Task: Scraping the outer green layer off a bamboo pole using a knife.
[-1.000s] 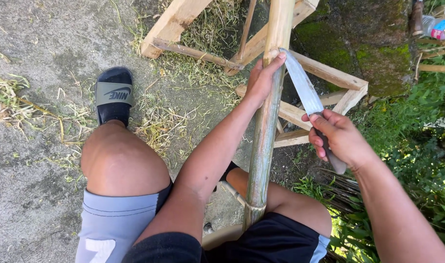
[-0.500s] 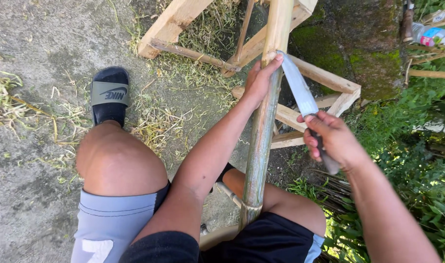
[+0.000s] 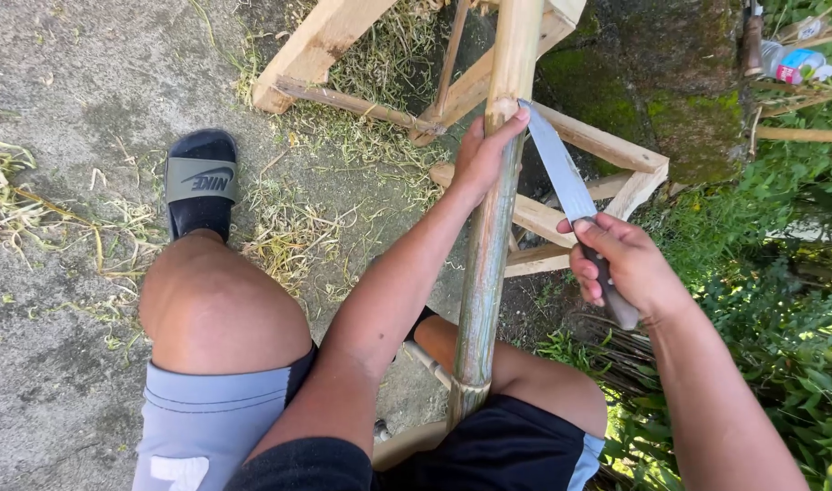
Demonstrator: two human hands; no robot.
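The left hand (image 3: 482, 156) has its fingers wrapped around a bamboo pole (image 3: 484, 264), thumb laid along the stalk. The pole runs upright between the person's knees, its top leaning on a wooden frame (image 3: 561, 136). Right of the pole, the right hand (image 3: 620, 265) has its fingers closed on the handle of a long knife (image 3: 561, 173) — blade tip touching the pole just above the left hand. A sandalled foot (image 3: 201, 182) rests on the concrete ground (image 3: 61, 118) left of the pole.
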